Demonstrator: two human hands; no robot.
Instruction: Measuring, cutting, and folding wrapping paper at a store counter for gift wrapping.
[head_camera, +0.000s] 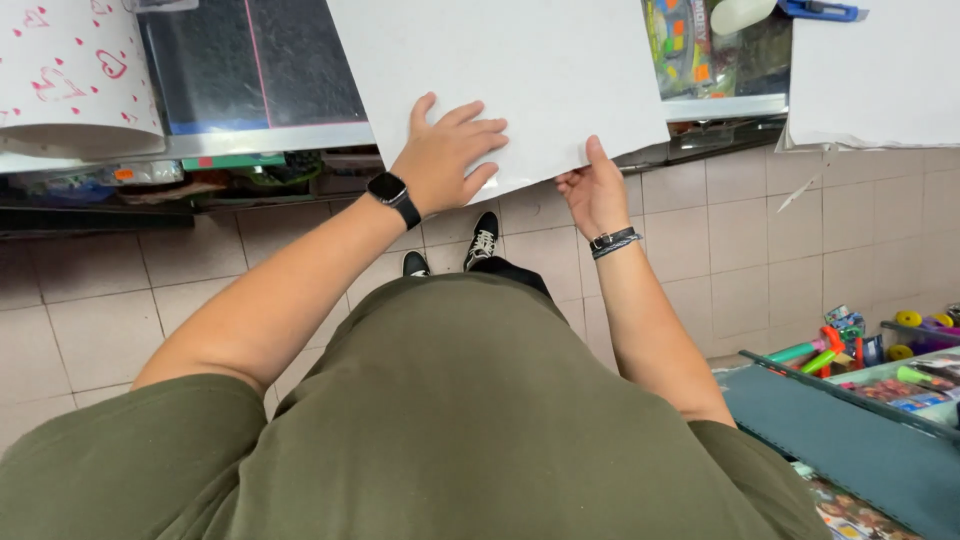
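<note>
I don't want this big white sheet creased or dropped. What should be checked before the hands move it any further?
1. Left hand flat on top of the white sheet: ok.
2. Right hand grip on the sheet's near edge, thumb on top, fingers under: ok.
3. Sheet free of visible creases: ok on the part in view; the far end is out of frame, cannot tell.
4. Sheet supported by the glass counter: partly; the near edge overhangs, not ok.
5. Second white sheet at right apart from this one: ok.
6. Heart-patterned roll at left apart from the sheet: ok.
</note>
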